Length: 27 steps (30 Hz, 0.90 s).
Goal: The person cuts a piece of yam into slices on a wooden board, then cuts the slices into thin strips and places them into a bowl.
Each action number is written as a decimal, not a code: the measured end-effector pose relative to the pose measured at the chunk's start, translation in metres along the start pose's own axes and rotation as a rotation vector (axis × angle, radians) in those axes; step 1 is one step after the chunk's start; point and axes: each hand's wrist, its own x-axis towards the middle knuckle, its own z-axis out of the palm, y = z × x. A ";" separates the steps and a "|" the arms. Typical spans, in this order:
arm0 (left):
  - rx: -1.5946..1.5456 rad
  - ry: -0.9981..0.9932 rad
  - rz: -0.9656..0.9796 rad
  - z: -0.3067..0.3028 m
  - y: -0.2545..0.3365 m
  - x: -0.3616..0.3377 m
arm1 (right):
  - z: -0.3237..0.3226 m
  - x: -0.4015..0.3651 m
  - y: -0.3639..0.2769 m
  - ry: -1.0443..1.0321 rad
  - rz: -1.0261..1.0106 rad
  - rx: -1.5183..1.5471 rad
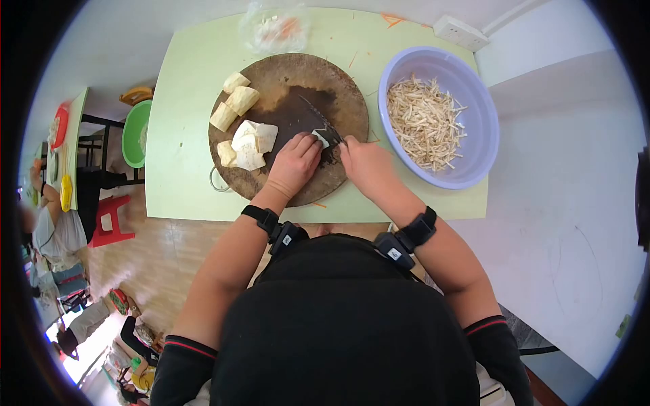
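My right hand (369, 166) is closed around the handle of a dark-bladed kitchen knife (317, 114), whose blade points up and left across a round wooden chopping board (284, 71). Beside the blade, my left hand (296, 164) has its fingers curled against a small white vegetable piece (321, 137), pressing it on the board. To the left of that hand lies a cluster of white cut chunks (252, 142). Above them are several yellowish peeled pieces (242, 100) of what looks like a root vegetable.
A lavender basin (482, 128) with thin cut strips (423, 118) stands right of the board on the pale green table (183, 81). A clear plastic bag (274, 30) lies behind. A socket strip (460, 32) is at the back right. People, a red stool (112, 222) and a green basin (135, 139) are left.
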 end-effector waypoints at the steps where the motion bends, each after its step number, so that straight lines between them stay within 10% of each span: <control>1: -0.003 0.000 0.002 -0.001 0.000 0.000 | -0.005 -0.008 0.002 -0.001 -0.035 -0.010; 27: 0.017 0.017 0.025 -0.001 -0.001 -0.002 | -0.021 -0.025 -0.006 -0.084 -0.011 0.036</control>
